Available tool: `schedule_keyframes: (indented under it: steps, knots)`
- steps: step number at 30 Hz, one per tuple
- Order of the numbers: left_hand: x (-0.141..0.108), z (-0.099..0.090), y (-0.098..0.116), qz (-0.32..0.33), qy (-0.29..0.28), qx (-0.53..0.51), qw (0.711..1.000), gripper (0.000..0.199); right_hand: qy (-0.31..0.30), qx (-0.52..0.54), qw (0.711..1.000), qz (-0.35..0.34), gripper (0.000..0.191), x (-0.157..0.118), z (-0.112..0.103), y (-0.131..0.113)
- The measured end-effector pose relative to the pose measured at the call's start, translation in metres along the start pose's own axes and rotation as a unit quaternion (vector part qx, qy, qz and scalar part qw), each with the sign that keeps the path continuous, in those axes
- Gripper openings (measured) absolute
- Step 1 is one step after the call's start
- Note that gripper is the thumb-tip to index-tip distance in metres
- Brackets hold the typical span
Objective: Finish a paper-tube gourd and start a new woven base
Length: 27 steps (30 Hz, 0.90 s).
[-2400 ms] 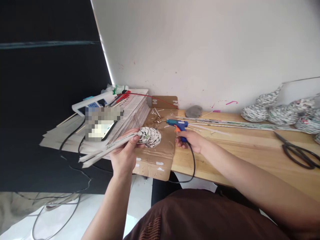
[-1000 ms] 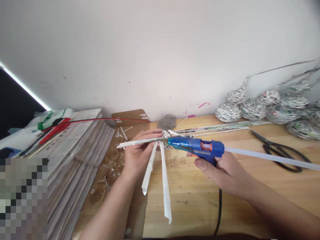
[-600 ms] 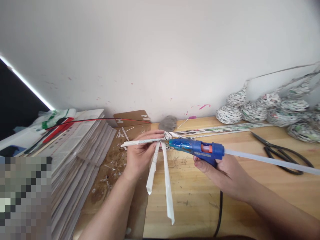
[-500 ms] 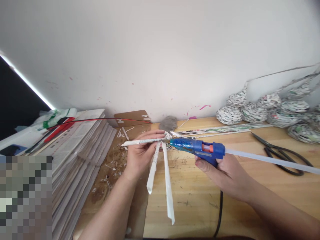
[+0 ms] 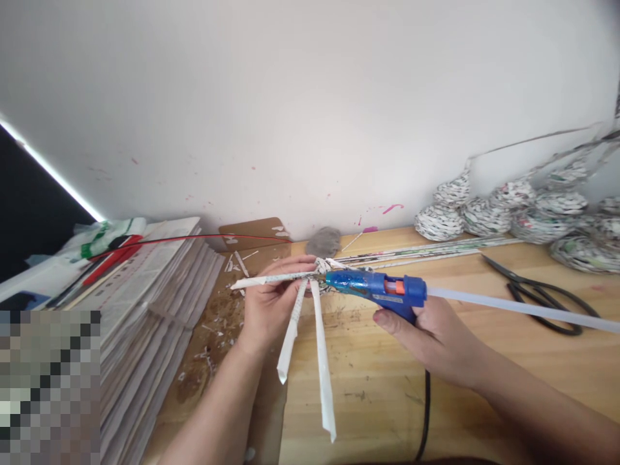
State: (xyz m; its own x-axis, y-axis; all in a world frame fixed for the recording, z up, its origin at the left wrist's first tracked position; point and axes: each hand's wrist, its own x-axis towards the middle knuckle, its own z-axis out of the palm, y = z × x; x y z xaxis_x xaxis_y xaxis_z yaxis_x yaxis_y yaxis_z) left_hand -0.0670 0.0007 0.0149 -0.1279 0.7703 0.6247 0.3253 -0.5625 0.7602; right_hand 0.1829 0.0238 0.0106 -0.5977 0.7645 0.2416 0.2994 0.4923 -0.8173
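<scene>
My left hand [image 5: 271, 300] is closed around a small woven piece of rolled newspaper [image 5: 322, 266]. From it several paper strips stick out: one points left, and two, including a long white strip [image 5: 323, 368], hang toward me. My right hand [image 5: 431, 336] grips the handle of a blue glue gun [image 5: 375, 287]. Its nozzle meets the woven piece where the strips come together. A long clear glue stick [image 5: 513, 307] juts from the gun's back, and a black cord [image 5: 426, 413] runs down below. The gun hides part of the woven piece, and my left fingertips are partly covered.
Woven newspaper gourd shapes [image 5: 440, 219] stand along the wall at right. Black scissors [image 5: 547, 297] lie before them, near long paper rolls [image 5: 426, 250]. A newspaper stack [image 5: 159, 310] stands at left beside scrap-strewn cardboard [image 5: 203, 381]. A grey lump [image 5: 323, 241] sits at the back.
The view has shifted slightly, so most things sit a little further left. Both hands keep their grips, and the glue gun's nozzle stays at the woven piece.
</scene>
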Motion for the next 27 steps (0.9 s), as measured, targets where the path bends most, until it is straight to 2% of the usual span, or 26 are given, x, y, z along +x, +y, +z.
schedule_keyframes:
  steps: [27]
  knots:
    - [-0.0003, -0.0031, -0.0055, 0.008, -0.025, 0.016, 1.000, 0.018, 0.001, 0.006, 0.999, -0.034, 0.020, 0.0004, 0.0009, -0.0051]
